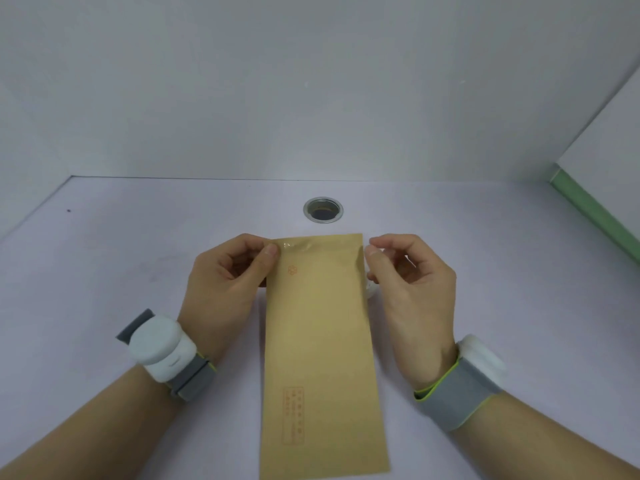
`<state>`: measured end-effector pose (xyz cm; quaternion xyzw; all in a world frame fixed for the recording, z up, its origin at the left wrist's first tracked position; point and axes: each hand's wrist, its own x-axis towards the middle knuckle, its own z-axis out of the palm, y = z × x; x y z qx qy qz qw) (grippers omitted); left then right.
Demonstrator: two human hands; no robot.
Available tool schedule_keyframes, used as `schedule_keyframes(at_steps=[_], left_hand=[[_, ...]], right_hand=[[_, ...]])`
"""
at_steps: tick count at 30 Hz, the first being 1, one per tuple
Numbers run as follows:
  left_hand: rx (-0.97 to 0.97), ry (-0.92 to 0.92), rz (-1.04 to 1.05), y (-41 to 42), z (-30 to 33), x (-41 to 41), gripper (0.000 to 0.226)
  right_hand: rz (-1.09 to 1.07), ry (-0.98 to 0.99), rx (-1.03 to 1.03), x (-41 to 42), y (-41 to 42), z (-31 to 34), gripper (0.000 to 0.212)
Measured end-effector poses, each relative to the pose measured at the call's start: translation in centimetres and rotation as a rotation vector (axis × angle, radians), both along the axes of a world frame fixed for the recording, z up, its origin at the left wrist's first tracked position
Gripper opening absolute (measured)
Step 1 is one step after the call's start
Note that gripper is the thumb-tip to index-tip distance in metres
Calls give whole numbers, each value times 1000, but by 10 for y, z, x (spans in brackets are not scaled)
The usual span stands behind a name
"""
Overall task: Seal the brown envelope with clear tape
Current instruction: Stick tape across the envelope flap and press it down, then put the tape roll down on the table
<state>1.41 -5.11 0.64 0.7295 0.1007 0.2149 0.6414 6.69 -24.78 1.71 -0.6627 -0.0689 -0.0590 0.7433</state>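
Observation:
A long brown envelope (pixel 320 341) lies lengthwise on the white desk (pixel 138 271), its flap end far from me. A strip of clear tape (pixel 294 244) glints across the flap end. My left hand (pixel 225 282) pinches the strip's left end at the envelope's top left corner, thumb on top. My right hand (pixel 412 289) pinches at the envelope's top right edge with thumb and forefinger. A small whitish piece, perhaps the tape roll (pixel 371 291), peeks out under the right palm. Both wrists wear grey bands with white units.
A round metal cable hole (pixel 323 210) is set in the desk just beyond the envelope. White walls close the desk off at the back and left. A green-edged panel (pixel 595 216) stands on the right.

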Motion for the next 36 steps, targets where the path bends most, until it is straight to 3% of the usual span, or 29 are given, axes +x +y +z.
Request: schedule_keyframes(at_steps=[15, 19, 22, 27, 31, 34, 36], left_hand=[[-14, 31, -38, 1, 0, 0, 29], [151, 69, 148, 7, -2, 1, 22], [252, 132, 276, 19, 0, 3, 15], [390, 206, 309, 22, -2, 4, 33], [656, 191, 80, 13, 1, -3, 17], [825, 264, -123, 5, 1, -6, 6], [895, 273, -160, 6, -3, -5, 12]], right_hand=[[49, 34, -63, 4, -1, -4, 11], [-4, -13, -98, 5, -2, -3, 14], [-22, -64, -254, 10, -6, -6, 23], [194, -125, -803, 8, -4, -9, 59], [230, -198, -1042, 9, -4, -14, 71], [166, -205, -1067, 15, -5, -18, 66], [139, -206, -1065, 20, -6, -19, 62]])
